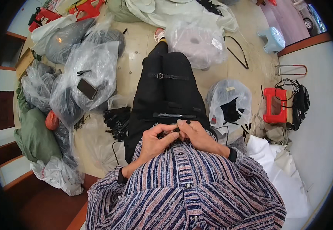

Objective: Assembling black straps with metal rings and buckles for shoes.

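Head view, left to right: clear plastic bags (91,73) of dark goods are heaped on the floor, one with a dark phone (86,88) lying on it. Beside them lies a pile of black straps (117,122), just by the person's black-trousered lap (166,92). At the near edge of the lap the left hand (155,141) and right hand (197,134) meet, fingers curled narrow, pinching a small black strap piece (176,129) between them. Two black straps lie across the thighs. Further right stand a clear bag of black parts (229,103) and a red stool (275,105).
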`<move>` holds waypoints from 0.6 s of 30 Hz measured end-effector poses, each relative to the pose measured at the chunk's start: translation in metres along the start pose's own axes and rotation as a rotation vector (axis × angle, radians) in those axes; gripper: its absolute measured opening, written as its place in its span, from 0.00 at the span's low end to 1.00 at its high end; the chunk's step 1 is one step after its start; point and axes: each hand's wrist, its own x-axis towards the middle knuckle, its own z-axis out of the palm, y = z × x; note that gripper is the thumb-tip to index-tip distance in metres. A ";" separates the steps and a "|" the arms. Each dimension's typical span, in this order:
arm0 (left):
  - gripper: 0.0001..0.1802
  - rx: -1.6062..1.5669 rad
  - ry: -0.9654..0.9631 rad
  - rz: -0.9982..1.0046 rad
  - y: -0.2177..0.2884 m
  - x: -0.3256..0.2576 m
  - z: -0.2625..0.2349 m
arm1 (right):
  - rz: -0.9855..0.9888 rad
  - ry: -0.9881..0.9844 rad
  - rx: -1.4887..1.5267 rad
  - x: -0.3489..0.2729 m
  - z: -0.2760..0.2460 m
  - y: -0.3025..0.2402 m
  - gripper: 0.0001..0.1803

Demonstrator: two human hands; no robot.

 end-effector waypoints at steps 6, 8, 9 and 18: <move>0.11 -0.190 -0.058 -0.157 -0.001 0.000 0.002 | -0.083 0.018 -0.034 0.004 -0.005 0.008 0.29; 0.11 -0.264 -0.079 -0.218 -0.002 0.001 -0.002 | -0.088 0.018 -0.058 0.006 -0.006 0.012 0.29; 0.11 -0.301 -0.091 -0.251 -0.003 0.002 -0.004 | -0.089 0.019 -0.070 0.007 -0.006 0.013 0.30; 0.07 -0.314 0.009 -0.334 -0.008 0.009 -0.001 | -0.044 0.017 -0.125 0.008 -0.006 0.010 0.31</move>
